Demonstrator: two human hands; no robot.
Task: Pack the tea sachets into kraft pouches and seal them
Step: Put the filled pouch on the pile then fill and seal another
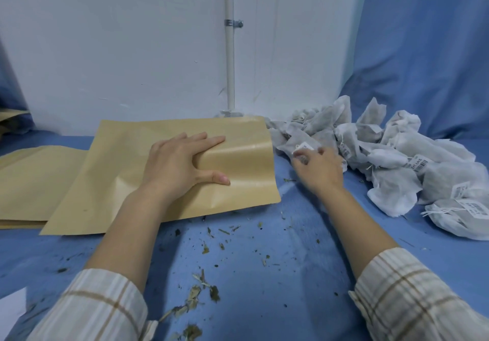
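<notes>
Loose leaf bits [203, 286]: scattered on the blue cloth [264, 301] nearest you, between your two sleeves; spill, not part of the packing.

Left hand [182, 163]: laid flat on the top pouch [169, 179], fingers straight and close together, thumb spread apart toward you. It presses the paper down; it grips nothing.

Top pouch: lies flat on the cloth, askew over a stack of pouches [34, 179] to its left. Its right edge, the one facing the sachets, curls up slightly. You cannot tell from here whether that mouth is open.

Right hand [317, 168]: at the near-left edge of the sachet heap [383, 160], fingers curled onto one white sachet [299, 146] with a paper tag. The picture is blurred there; a firm pinch cannot be confirmed.

Sachet heap: white filter bags with printed tags, piled to the right of the pouch, running back to the wall [132, 49].

Step in hand (judgement): picking the first sachet; nothing appears packed in this pouch yet.

Next move (judgement): you need the pouch mouth opened, so the left hand must change from pressing to lifting the upper layer, while the right carries the sachet across the short gap and slides it in.
</notes>
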